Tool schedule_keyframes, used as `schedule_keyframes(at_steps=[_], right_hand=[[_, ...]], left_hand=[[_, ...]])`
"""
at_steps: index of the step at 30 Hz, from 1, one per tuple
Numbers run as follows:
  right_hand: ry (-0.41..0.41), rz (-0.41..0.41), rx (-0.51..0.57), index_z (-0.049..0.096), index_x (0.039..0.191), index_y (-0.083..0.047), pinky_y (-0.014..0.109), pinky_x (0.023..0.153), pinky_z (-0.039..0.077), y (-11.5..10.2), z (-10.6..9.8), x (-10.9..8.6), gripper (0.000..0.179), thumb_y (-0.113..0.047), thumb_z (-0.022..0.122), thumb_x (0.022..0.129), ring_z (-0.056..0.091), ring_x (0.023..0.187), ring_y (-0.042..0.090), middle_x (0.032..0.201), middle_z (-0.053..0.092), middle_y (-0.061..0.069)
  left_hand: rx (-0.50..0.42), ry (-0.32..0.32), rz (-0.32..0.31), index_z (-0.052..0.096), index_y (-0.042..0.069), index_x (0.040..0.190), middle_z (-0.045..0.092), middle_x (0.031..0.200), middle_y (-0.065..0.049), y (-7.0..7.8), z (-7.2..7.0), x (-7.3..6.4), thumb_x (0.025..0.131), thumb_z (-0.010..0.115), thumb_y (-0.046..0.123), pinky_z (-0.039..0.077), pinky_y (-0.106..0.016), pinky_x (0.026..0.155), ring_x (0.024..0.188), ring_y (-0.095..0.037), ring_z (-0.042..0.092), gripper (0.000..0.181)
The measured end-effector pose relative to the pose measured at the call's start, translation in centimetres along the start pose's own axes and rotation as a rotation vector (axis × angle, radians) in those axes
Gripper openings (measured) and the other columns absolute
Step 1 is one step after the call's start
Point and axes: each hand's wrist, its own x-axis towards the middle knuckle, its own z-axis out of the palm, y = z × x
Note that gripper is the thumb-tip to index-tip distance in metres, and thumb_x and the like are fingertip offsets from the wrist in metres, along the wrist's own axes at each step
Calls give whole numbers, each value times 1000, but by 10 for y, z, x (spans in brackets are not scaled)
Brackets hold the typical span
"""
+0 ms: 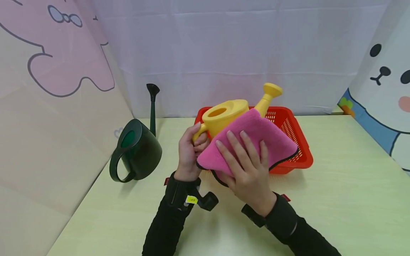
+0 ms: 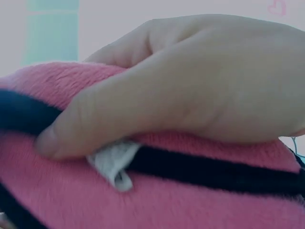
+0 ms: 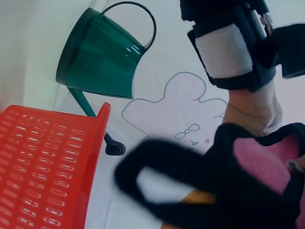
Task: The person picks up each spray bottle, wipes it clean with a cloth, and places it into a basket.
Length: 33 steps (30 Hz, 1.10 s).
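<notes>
A yellow watering can (image 1: pixel 225 113) is held up by its handle in my left hand (image 1: pixel 189 153), the fingers curled round it. My right hand (image 1: pixel 248 169) holds a pink towel (image 1: pixel 275 142) with black edging against the can's side, covering its lower part. Its fingers lie spread over the towel from above. In the left wrist view, a thumb (image 2: pixel 90 117) presses on the pink towel (image 2: pixel 200 210) beside a small white tag (image 2: pixel 113 162). The right wrist view catches a blurred black loop (image 3: pixel 162 176) and the towel's pink inside (image 3: pixel 262 164).
Behind the hands stands a red plastic basket (image 1: pixel 301 145) with slotted walls, overlapped by can and towel in the head view. To the left sits a dark green watering can (image 1: pixel 144 153) with a long spout. White cloth (image 1: pixel 198 46) and printed cartoon panels surround the pale table (image 1: pixel 346 199).
</notes>
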Motion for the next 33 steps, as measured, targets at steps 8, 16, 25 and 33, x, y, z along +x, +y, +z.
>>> schedule_keyframes(at_steps=[8,16,25,33], right_hand=[[28,367,433,49,132,-12,32,108,32,17,-10,7,51,-42,50,91,34,133,27,141,41,13],[24,474,534,48,133,-12,24,104,37,21,-11,9,53,-44,49,91,34,132,26,141,39,15],[48,200,296,48,133,-20,48,111,21,10,-3,3,48,-42,49,91,34,134,26,140,44,11],[45,232,342,50,132,-19,44,111,25,14,-5,4,49,-43,51,90,34,133,26,140,43,10]], left_hand=[[55,-62,-9,27,18,50,25,41,9,1,-1,0,97,18,25,6,-24,40,32,-6,22,48],[58,-76,-12,26,17,50,23,41,8,3,-1,-1,96,17,25,7,-24,39,31,-6,22,48],[64,5,38,31,19,50,30,40,11,2,-1,1,97,23,24,8,-21,39,31,-2,27,48],[67,-21,19,28,19,50,26,41,10,1,-1,1,97,21,24,7,-23,40,31,-3,26,48]])
